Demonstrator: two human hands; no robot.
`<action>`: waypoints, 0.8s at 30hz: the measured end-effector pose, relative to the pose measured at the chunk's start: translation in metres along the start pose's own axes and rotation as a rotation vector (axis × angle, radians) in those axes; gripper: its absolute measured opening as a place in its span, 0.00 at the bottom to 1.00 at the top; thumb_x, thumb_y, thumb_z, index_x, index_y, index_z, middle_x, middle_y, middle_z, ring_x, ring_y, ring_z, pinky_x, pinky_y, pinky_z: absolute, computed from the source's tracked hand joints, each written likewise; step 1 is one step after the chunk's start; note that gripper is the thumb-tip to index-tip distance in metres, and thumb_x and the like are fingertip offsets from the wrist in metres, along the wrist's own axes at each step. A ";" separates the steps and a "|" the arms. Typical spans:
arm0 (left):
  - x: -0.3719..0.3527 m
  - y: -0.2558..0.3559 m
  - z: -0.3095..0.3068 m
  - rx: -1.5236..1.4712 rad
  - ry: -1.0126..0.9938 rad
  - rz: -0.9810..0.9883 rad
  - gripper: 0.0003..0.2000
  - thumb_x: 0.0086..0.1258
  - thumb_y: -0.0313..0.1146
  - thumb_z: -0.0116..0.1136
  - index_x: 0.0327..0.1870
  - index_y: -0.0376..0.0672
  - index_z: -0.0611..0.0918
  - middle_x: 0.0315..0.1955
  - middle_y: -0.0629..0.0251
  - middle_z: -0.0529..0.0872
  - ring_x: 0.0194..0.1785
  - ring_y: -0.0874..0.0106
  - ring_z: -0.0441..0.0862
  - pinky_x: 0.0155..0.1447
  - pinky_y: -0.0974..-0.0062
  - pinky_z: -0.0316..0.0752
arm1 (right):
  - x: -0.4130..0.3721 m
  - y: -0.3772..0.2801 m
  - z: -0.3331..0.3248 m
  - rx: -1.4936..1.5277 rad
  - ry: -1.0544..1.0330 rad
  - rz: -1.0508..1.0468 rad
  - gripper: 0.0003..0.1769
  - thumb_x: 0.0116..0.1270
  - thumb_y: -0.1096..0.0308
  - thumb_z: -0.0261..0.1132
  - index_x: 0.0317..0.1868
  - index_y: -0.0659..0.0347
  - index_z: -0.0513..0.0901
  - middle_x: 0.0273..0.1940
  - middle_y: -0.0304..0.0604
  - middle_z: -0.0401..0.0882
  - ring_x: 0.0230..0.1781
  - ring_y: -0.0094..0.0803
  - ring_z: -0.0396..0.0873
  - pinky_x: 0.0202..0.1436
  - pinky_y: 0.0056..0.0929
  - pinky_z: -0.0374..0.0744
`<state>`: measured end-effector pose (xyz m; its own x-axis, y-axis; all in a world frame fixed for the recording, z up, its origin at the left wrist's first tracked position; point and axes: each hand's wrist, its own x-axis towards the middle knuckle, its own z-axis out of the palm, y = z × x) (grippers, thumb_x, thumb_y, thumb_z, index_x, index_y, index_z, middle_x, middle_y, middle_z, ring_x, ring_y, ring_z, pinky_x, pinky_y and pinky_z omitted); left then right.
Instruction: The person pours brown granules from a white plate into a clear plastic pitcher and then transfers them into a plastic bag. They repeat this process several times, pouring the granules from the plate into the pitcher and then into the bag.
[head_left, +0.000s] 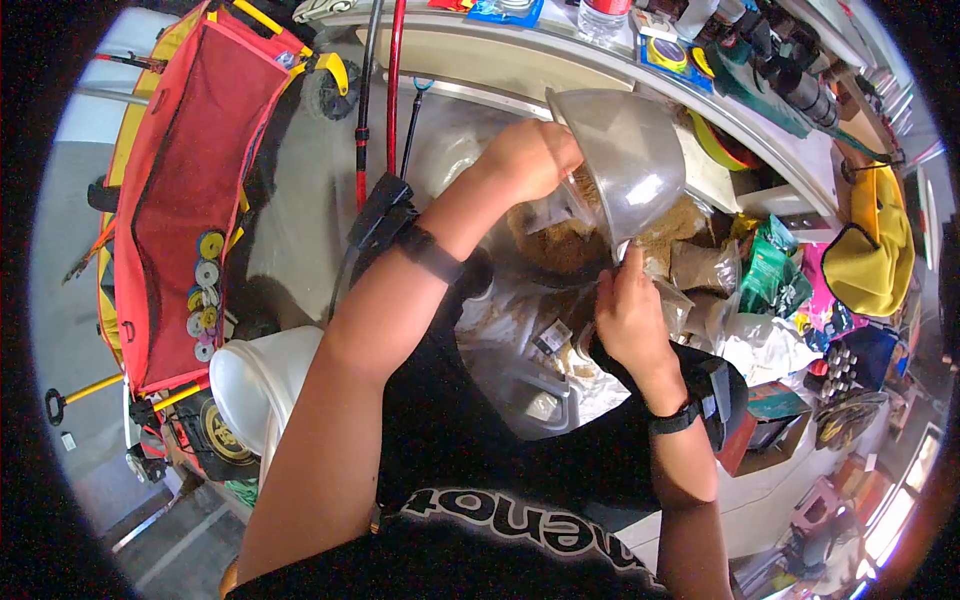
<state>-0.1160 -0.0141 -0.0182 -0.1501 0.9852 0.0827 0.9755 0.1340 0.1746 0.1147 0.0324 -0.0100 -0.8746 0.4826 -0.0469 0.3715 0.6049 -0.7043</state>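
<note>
A shiny grey bowl (640, 150) is tipped on its side above a heap of brown, grain-like material (560, 245). My left hand (530, 160) is closed at the upper part of its rim, with the fingertips partly hidden at the bowl's mouth. At the lower rim, my right hand (635, 315) grips the bowl with the index finger stretched along it. Crumpled clear plastic (570, 208) hangs below my left hand, near the bowl's mouth. A clear bag of brown material (705, 265) lies to the right of the bowl.
On the left stand a red fabric wagon (190, 200) and a white bucket (250, 385). Red and black poles (395, 90) lean ahead. A shelf (500, 60) crosses the far side, holding a water bottle (603, 15). Green packaging (775, 265) lies at right.
</note>
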 end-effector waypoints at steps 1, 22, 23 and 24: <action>-0.001 -0.001 0.002 0.000 0.000 0.000 0.04 0.55 0.28 0.53 0.26 0.41 0.81 0.29 0.53 0.83 0.33 0.54 0.82 0.37 0.60 0.78 | 0.000 -0.001 0.001 -0.004 -0.017 0.009 0.23 0.64 0.75 0.55 0.54 0.80 0.59 0.30 0.71 0.74 0.31 0.67 0.72 0.34 0.56 0.70; -0.001 -0.006 -0.003 -0.126 -0.116 -0.069 0.05 0.58 0.30 0.54 0.26 0.42 0.80 0.33 0.55 0.80 0.44 0.54 0.79 0.47 0.57 0.75 | 0.011 0.013 -0.017 0.115 0.110 -0.009 0.16 0.62 0.75 0.55 0.46 0.76 0.63 0.26 0.68 0.75 0.30 0.64 0.75 0.32 0.55 0.72; -0.002 -0.006 -0.002 -0.121 -0.104 -0.052 0.05 0.58 0.31 0.54 0.26 0.41 0.79 0.33 0.56 0.81 0.43 0.54 0.79 0.47 0.57 0.75 | 0.011 0.011 -0.020 0.065 0.099 0.054 0.15 0.62 0.75 0.55 0.45 0.75 0.63 0.27 0.68 0.75 0.30 0.64 0.75 0.32 0.56 0.71; -0.001 -0.007 -0.001 -0.116 -0.094 -0.035 0.05 0.58 0.31 0.55 0.25 0.41 0.79 0.33 0.56 0.81 0.43 0.54 0.79 0.46 0.57 0.75 | 0.010 0.010 -0.021 0.056 0.040 0.062 0.14 0.63 0.74 0.55 0.45 0.75 0.63 0.26 0.68 0.75 0.30 0.65 0.75 0.32 0.56 0.71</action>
<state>-0.1229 -0.0164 -0.0186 -0.1625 0.9866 -0.0162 0.9441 0.1602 0.2880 0.1161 0.0570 -0.0028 -0.8369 0.5435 -0.0647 0.4060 0.5373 -0.7392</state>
